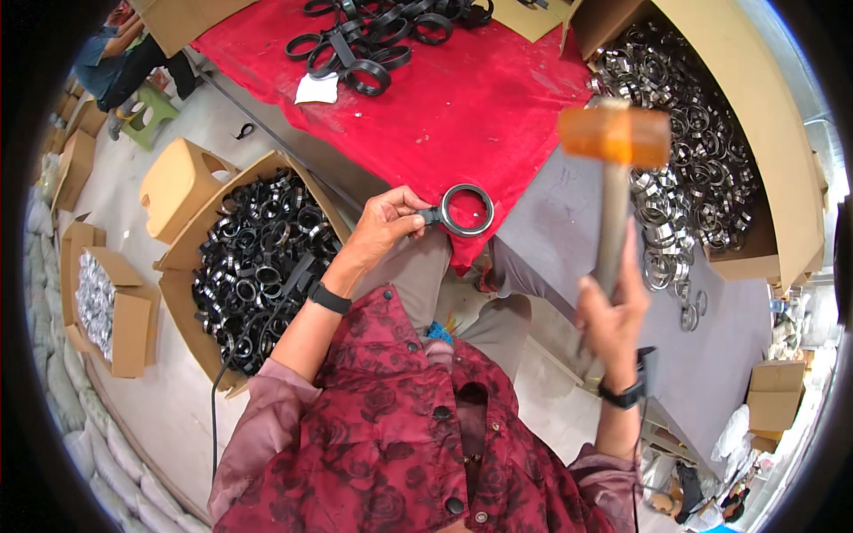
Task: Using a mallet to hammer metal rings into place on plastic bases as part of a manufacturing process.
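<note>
The ring clamp [466, 210] looks like matt black metal. The mallet [613, 142] has a translucent amber head, glossy like plastic, on a dull wooden handle. Red cloth [462, 98] looks soft and fuzzy. Brown cardboard boxes [782, 160] hold shiny silver metal clamps [684, 115].

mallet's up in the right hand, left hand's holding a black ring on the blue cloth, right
Not quite: the cloth is red, not blue. The head view shows the right hand raising the orange-headed mallet while the left hand holds the black ring at the cloth's edge.
</note>
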Demonstrator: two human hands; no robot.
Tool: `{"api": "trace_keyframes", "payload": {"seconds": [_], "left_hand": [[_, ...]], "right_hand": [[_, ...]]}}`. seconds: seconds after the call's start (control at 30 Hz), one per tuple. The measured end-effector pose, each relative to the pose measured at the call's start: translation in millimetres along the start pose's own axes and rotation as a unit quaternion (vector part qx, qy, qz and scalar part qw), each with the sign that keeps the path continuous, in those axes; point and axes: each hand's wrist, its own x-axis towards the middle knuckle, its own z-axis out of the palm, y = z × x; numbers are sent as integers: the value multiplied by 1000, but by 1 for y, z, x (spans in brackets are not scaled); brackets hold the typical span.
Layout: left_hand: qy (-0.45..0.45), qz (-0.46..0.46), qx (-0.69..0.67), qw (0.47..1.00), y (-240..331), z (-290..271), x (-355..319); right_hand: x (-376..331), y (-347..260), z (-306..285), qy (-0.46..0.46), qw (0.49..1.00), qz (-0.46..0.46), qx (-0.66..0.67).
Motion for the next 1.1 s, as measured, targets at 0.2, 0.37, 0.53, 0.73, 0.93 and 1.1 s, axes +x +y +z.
{"api": "trace_keyframes", "payload": {"seconds": [0.2,0.37,0.53,0.73,0.93,1.1], "left_hand": [[38,38,-16,998,-14,5,-14],[112,86,4,990,-35,47,-24],[135,94,-2,986,-38,53,-30],[163,110,-19,980,-47,74,-30],[177,122,-3,977,-50,78,-34],[170,123,-12,978,-50,80,-32]], "right_hand": [[-33,6,27,-54,994,98,5],[-61,20,45,112,993,-5,-41],[-62,21,60,-10,995,-29,-91],[-82,12,70,147,989,9,-21],[-73,26,89,59,993,-58,-88],[-97,42,86,143,988,-7,-55]]}}
